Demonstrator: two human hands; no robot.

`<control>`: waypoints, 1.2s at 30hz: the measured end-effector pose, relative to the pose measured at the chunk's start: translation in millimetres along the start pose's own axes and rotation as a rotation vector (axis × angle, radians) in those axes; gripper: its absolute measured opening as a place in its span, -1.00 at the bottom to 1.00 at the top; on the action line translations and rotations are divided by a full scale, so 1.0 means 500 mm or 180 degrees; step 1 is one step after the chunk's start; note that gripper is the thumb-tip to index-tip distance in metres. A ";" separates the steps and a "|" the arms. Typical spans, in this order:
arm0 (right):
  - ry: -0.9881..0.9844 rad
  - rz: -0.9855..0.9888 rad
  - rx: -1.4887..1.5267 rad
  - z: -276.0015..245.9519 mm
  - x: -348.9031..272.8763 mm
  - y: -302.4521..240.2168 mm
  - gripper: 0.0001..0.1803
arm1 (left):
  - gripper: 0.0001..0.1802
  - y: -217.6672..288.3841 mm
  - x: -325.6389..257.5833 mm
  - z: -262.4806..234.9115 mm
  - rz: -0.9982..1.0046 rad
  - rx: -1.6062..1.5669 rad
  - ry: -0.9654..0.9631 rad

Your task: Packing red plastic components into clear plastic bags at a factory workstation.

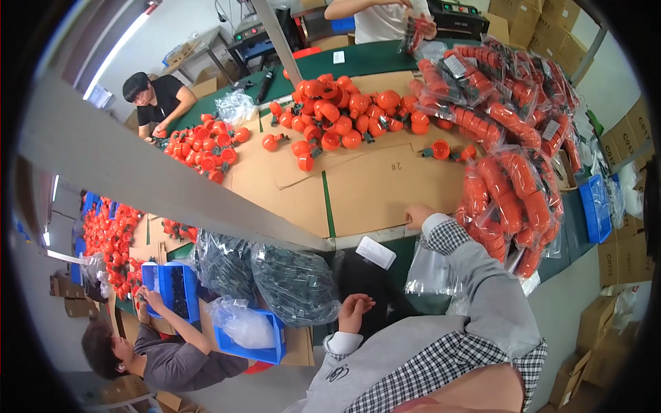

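Observation:
My right hand (418, 215) reaches over the near edge of the cardboard-covered table (385, 193). Its fingers bend downward with the tips hidden, and nothing shows in it. Close beside it, on its right, are clear bags packed with red cups (506, 196). My left hand (354, 311) hangs near my body in front of a black bag-like thing (365, 279), its fingers loosely curled and apart from the thumb, with nothing visible in them. Between my hands lie a white card (376, 252) and flat clear plastic bags (430, 272) at the table edge.
Loose red cups with dark fittings (337, 113) heap mid-table. A grey post (186, 175) slants across the left. Big clear sacks of dark parts (292, 282) and blue bins (258, 337) stand left. Co-workers sit at far left (165, 100) and near left (172, 351); another stands opposite (385, 24).

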State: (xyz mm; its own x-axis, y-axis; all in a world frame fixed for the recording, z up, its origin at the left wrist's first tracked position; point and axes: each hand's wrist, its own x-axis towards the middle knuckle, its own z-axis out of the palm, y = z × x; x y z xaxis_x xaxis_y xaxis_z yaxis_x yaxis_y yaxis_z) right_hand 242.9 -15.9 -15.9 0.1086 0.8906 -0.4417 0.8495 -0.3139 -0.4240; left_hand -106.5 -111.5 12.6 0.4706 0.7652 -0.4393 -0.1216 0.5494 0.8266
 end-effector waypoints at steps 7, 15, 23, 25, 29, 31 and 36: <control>0.0792 -0.0410 0.0066 0.080 -0.129 0.086 -0.60 | -0.84 0.008 0.009 -0.006 -0.0123 -0.0072 0.0033; 0.0840 0.0017 0.1132 0.086 -0.099 0.093 -0.84 | -0.84 -0.001 0.009 -0.008 -0.0044 -0.0053 -0.0088; 0.2455 -0.0384 0.0403 0.059 -0.245 0.023 -0.75 | -0.85 -0.001 0.001 -0.010 0.0047 0.0025 -0.0065; 0.2863 -0.0562 -0.0229 0.039 -0.284 0.014 -0.75 | -0.86 0.000 0.003 -0.009 0.0095 0.0035 -0.0111; 0.2477 -0.0344 0.2393 0.005 -0.358 0.023 -0.81 | -0.86 0.002 0.005 -0.003 0.0170 0.0274 -0.0169; 0.2549 -0.0403 0.3295 -0.027 -0.393 0.003 -0.85 | -0.85 0.004 0.000 0.010 0.0237 0.0435 -0.0217; 0.2804 -0.0537 0.3628 -0.072 -0.449 -0.117 -0.85 | -0.38 0.022 -0.033 0.113 0.0534 0.1253 -0.1455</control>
State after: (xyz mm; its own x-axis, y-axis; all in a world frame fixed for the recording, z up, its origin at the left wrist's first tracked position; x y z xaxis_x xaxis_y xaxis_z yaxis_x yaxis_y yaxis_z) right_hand 187.1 -185.8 136.5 0.6835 0.7204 0.1181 0.0653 0.1008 -0.9928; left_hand -66.3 -137.1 48.9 0.8099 0.5615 -0.1695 0.0639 0.2028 0.9771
